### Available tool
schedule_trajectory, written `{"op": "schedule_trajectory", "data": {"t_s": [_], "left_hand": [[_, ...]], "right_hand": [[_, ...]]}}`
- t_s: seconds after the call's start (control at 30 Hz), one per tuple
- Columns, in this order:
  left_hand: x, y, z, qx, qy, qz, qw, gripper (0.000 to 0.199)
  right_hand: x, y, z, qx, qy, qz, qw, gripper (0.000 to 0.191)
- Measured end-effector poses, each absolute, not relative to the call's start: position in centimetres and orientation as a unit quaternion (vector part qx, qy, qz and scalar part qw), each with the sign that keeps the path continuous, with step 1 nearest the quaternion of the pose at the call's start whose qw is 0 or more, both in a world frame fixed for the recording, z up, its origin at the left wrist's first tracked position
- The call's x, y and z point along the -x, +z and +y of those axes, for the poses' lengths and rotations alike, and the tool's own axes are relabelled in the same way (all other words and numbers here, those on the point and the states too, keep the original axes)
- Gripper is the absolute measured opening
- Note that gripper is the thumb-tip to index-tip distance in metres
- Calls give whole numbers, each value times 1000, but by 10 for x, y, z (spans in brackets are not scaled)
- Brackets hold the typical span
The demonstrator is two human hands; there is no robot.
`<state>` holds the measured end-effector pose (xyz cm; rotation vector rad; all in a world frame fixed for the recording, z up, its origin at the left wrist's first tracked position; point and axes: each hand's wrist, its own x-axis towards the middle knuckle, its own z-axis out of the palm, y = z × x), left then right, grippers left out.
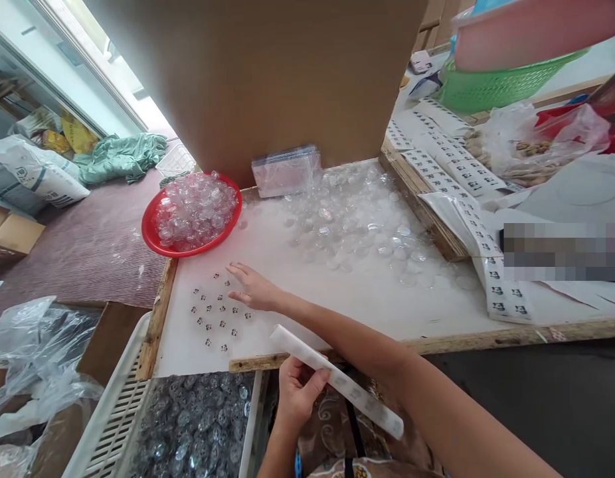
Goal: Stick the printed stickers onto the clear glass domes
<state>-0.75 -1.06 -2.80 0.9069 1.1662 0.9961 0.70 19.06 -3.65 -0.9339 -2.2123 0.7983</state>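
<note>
White tabletop (282, 265): red basin (149, 232), clear discs (332, 219), wrapped block (286, 174), panda-printed pieces (222, 309).

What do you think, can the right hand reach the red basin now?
Probably yes: the right hand looks empty, its fingers are near the red basin, and nothing seems to stand between them.

Readable text: none, no word, number or brand legible.
White sack (43, 176): dark logo-like mark plus lines of print, too small to read.
Yellow bag (78, 133): possibly lettering on its front, but the view is poor.
Sticker sheets (467, 219): rows of small black panda-like figures; no wording made out.
White tabletop (282, 265): the same kind of dark little figures, spread loose at the left end; pictures, not letters.
White strip (357, 392): faint grey blotches, nothing legible.
Pixelated patch (561, 252): right side, over the papers; any print under it hidden.
</note>
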Motion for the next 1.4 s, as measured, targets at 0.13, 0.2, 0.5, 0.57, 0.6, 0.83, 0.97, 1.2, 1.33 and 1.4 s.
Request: {"op": "schedule_trajectory", "data": {"t_s": [0.13, 0.2, 0.5, 0.57, 0.6, 0.83, 0.97, 1.2, 1.33, 1.4], "left_hand": [[5, -30, -11, -377, 445, 508, 634, 32], [4, -33, -11, -375, 446, 505, 636, 32], [3, -21, -5, -370, 445, 501, 643, 28], [0, -14, 6, -365, 456, 498, 641, 27], [-2, -12, 13, -366, 463, 495, 638, 27], [-17, -13, 62, -324, 513, 498, 620, 30], [-17, -12, 65, -310, 499, 499, 637, 29], [-15, -15, 65, -284, 500, 489, 656, 29], [-14, -18, 66, -277, 505, 474, 666, 27], [-13, -19, 66, -273, 503, 468, 673, 26]], "right_hand": [[-43, -32, 211, 508, 192, -793, 276, 62], [-78, -37, 221, 578, 137, -769, 235, 59], [-217, -52, 212, 555, 90, -803, 198, 26], [-232, -52, 206, 541, 113, -806, 211, 26], [-236, -52, 202, 528, 126, -811, 219, 26], [-237, -35, 167, 481, 281, -777, 293, 23], [-238, -28, 168, 527, 342, -718, 299, 26], [-240, -35, 164, 478, 360, -740, 306, 45], [-246, -35, 156, 505, 314, -752, 285, 38], [-250, -34, 153, 517, 301, -752, 276, 34]]}}
